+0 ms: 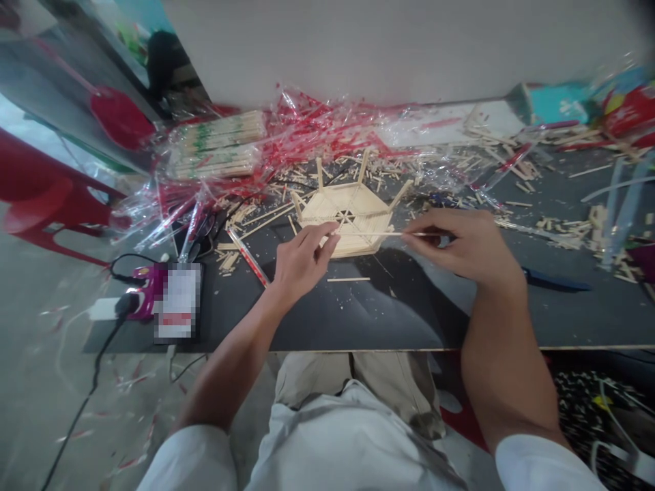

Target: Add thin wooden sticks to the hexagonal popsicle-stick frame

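R hand [460,249] is pinching thin wooden stick [373,234] betw. thumb & fingertips, grip closed, stick lying across hexagonal popsicle-stick frame [353,221]. L hand [301,262] is curling at frame's near-left edge, fingers nearly closed; fingers hide contact, so hold on stick or frame unclear. Frame is sitting flat on dark board [409,320], 4 upright sticks showing along back edge. Around: 2 wrapped chopstick bundles [217,143] behind, 1 red-striped straw [248,258] just left of L hand, 1 blue-handled knife [555,279] right of R hand, crumpled cellophane [327,129] spreading behind frame, loose stick bits [563,232] scattering. Pixelated box [178,301] is unreadable.
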Available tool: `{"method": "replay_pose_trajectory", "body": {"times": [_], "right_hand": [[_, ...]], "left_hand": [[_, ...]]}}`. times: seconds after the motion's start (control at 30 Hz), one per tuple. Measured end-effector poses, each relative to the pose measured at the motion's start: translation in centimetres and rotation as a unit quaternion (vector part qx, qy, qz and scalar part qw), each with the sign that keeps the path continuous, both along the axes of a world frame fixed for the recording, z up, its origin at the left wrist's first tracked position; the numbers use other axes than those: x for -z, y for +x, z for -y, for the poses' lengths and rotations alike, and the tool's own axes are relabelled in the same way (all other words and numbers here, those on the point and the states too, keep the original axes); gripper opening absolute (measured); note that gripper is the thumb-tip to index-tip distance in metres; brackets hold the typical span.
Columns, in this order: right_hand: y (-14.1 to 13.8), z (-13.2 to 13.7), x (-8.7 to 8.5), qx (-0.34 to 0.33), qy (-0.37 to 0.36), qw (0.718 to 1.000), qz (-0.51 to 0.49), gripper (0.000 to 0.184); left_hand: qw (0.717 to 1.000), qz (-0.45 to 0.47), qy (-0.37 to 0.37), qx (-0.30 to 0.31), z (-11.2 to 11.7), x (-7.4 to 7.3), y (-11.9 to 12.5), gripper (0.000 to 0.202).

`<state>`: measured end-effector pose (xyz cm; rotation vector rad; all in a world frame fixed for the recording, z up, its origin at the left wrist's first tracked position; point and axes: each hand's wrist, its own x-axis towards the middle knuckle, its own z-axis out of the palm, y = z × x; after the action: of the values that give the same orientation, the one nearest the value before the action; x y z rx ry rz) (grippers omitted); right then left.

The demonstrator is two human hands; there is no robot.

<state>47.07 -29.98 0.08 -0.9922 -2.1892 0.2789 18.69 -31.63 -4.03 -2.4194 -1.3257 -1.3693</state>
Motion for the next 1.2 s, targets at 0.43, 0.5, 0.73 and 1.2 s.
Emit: {"method": "replay_pose_trajectory", "body": {"times": [0.43, 0.5, 0.73, 1.2], "right_hand": [[0.0, -0.2, 0.0, -0.006, -0.025, 1.000, -0.004, 0.009], [0.0, -0.2, 0.0, -0.009, -0.025, 1.000, -0.006, 0.008], [0.0, -0.3, 0.2, 0.001, -0.055, 0.998, -0.025, 0.008], [-0.9, -0.5, 1.1, -0.002, -0.072, 0.996, -0.054, 0.016]], "left_hand": [[0.999, 0.008, -0.045, 0.005, 0.0, -0.3, 0.0, 0.016], [0.998, 0.008, -0.057, 0.003, 0.0, -0.2, 0.0, 0.018], [0.999, -0.012, -0.037, -0.002, -0.1, -0.4, -0.4, 0.020], [1.000, -0.005, -0.014, 0.003, 0.0, -1.2, -0.7, 0.013]]}}
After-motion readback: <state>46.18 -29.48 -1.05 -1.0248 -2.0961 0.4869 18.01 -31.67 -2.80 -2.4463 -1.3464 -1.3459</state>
